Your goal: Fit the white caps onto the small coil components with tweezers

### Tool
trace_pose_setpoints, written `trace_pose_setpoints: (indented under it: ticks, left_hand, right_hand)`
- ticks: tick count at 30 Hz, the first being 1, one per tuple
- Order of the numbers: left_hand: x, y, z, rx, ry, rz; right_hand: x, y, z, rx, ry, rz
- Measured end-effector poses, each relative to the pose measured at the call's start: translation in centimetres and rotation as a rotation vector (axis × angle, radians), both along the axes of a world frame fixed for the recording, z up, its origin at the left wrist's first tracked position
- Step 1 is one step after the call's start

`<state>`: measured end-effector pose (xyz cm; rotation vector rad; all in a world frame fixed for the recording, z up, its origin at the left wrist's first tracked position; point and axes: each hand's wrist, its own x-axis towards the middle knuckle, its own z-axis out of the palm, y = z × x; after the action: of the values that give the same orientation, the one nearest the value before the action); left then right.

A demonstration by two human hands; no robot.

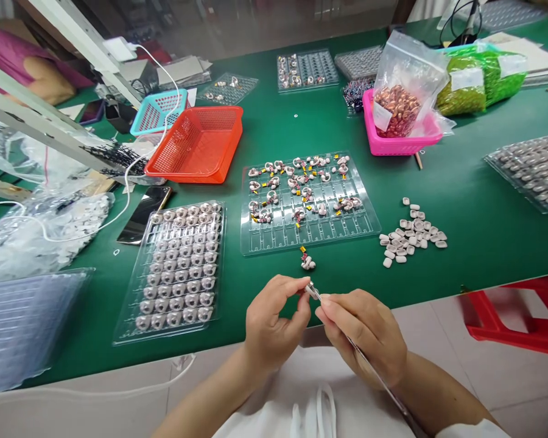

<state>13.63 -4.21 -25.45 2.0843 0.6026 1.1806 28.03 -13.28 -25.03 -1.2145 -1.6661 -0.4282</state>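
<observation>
My left hand (274,319) pinches a small whitish plastic piece (309,289) between thumb and index finger, just over the table's near edge. In my right hand (365,331) is a long thin metal tool (378,376); its tip meets the small piece, and its shaft runs back under the palm. Whether the tool is tweezers or a pick, I cannot tell. Just beyond my fingertips lies a small whitish assembly (307,263) with a yellow tab. Behind it, a clear tray (256,243) carries several similar assemblies. Loose whitish caps (411,234) lie in a pile to the right.
At left stands a tray of shiny domed parts (176,277), near a phone (144,213). An orange basket (219,146) and a pink basket (399,146) holding a bag of copper-coloured parts (397,106) sit farther back. A red stool (516,313) is below right. Another person's arm (48,79) shows upper left.
</observation>
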Motion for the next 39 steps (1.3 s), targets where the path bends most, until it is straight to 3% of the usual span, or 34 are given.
trace_pose_setpoints:
  ticks: [3, 7, 10, 13, 17, 20, 23, 29, 39]
  left_hand:
    - [0.1, 0.3, -0.1, 0.143, 0.022, 0.025]
    - [0.2, 0.3, 0.1, 0.111, 0.010, 0.070]
    - [0.1, 0.0, 0.5, -0.059, -0.002, 0.070]
    - [-0.1, -0.1, 1.0, -0.334, -0.007, 0.054]
    - [-0.2, 0.1, 1.3, -0.610, -0.010, 0.017]
    - [-0.3, 0.2, 1.4, -0.751, -0.032, -0.022]
    - [-0.3, 0.3, 1.5, -0.835, -0.052, -0.052]
    - [0.0, 0.0, 1.4, -0.792, -0.060, -0.102]
    - [-0.3, 0.0, 0.5, -0.714, -0.095, -0.120]
  right_hand:
    - [-0.1, 0.2, 0.1, -0.024, -0.012, -0.011]
    - [0.0, -0.2, 0.2, -0.021, 0.067, 0.045]
    - [0.5, -0.9, -0.1, -0.023, 0.233, 0.079]
    - [1.0, -1.3, -0.8, -0.046, 0.482, 0.115]
    - [1.4, -1.2, -1.8, -0.143, 0.769, 0.235]
    - [1.6, -0.9, -2.0, -0.256, 0.851, 0.324]
    - [1.7, -0.8, -2.2, -0.423, 0.821, 0.298]
    - [0.6, 0.5, -2.4, -0.561, 0.730, 0.296]
    - [-1.2, 2.0, -2.5, -0.613, 1.040, 0.316]
